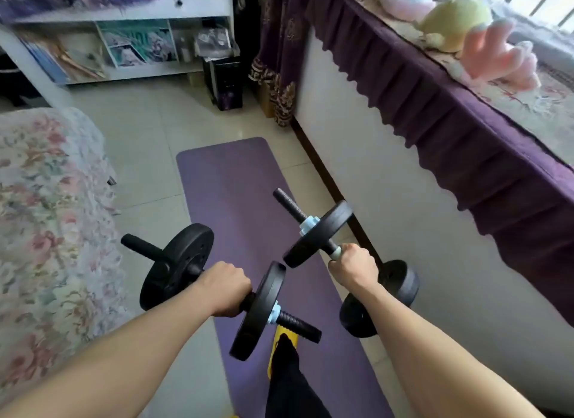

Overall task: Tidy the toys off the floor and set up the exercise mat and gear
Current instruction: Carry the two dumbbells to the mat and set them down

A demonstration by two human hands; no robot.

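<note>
Fists [228, 288] round dumbbells [264, 309] above mat [230, 181]

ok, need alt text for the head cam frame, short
Seen from above, a person's left hand and right hand each grip a black plate dumbbell, the left dumbbell and right dumbbell, held over a purple exercise mat unrolled on the tiled floor. Plush toys sit on the window ledge at right.

Person, head-camera view: left hand [228, 288] and right hand [354, 270], both bare, no rings, watch or gloves; forearms bare, unsleeved to the frame edge. Black trouser leg [290, 383]; yellow slipper [281, 335].
</note>
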